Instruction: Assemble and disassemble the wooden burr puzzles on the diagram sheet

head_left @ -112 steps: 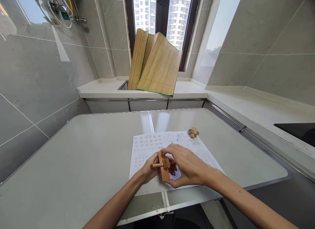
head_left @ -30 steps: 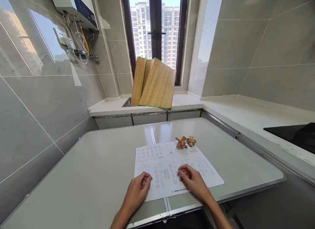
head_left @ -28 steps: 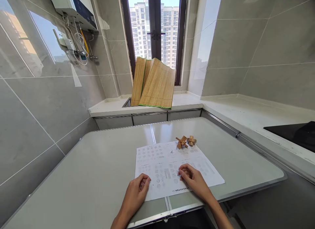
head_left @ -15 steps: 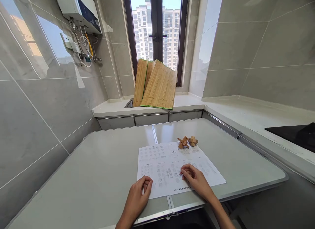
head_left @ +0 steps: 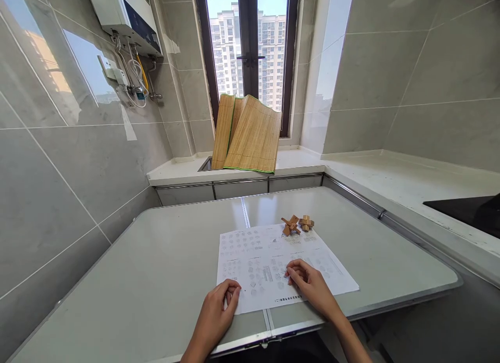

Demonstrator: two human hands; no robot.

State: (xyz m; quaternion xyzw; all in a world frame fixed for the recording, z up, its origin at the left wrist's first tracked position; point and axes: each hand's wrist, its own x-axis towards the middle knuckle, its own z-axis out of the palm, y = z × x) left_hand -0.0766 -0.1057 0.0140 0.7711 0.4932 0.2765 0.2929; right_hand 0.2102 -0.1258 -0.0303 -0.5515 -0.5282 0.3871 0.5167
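A large white printed sheet (head_left: 258, 248) lies flat on the table, covered with small diagrams; its heading along the near edge appears upside down. Two wooden interlocking puzzles sit by its far right corner: a spread, reddish-brown one (head_left: 291, 225) on the paper, and a compact, lighter one (head_left: 307, 223) beside it. My left hand (head_left: 221, 305) rests at the sheet's near left corner, fingers loosely curled in, holding nothing. My right hand (head_left: 307, 285) lies over the near right part of the sheet, its fingers curled too, with nothing visible in them.
The pale folding table (head_left: 164, 269) has a metal seam down its middle. Behind it runs a white counter (head_left: 300, 157), where a folded bamboo mat (head_left: 253, 136) leans by the window. A black cooktop (head_left: 464, 212) is at right, and a water heater (head_left: 125, 19) hangs upper left.
The view has shifted very slightly. Both hands, the sheet and the wooden puzzles keep their places.
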